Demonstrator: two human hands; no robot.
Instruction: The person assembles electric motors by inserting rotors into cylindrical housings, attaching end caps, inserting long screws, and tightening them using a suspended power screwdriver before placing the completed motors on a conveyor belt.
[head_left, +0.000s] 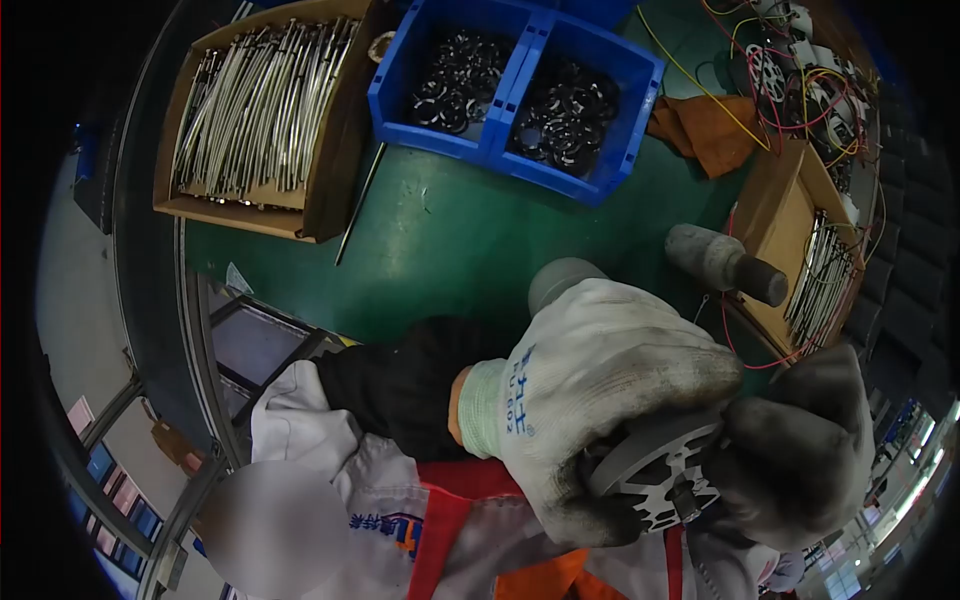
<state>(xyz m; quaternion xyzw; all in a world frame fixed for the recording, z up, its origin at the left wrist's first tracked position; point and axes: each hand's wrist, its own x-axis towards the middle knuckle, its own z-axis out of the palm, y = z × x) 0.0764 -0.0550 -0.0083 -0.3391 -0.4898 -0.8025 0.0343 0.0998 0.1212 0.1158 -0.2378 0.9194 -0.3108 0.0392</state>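
My left hand (610, 380), in a white work glove with a darkened palm side, wraps its fingers round a grey round metal part (665, 470) with a spoked, cut-out face. On the part's right side, my right hand (800, 450), in a heavily blackened glove, is closed against it; its fingers are partly blurred. Both hands are in front of the torso, at the near side of the green table (440, 240). A grey rounded object (562, 278) shows just beyond my left hand, partly covered by it.
A cardboard box (330, 150) of long metal rods stands at upper left. Blue bins (490, 155) hold small dark rings. At right are a grey cylindrical tool (710, 255), a brown cloth (710, 135), coloured wires (690, 50) and another box (765, 210) of rods.
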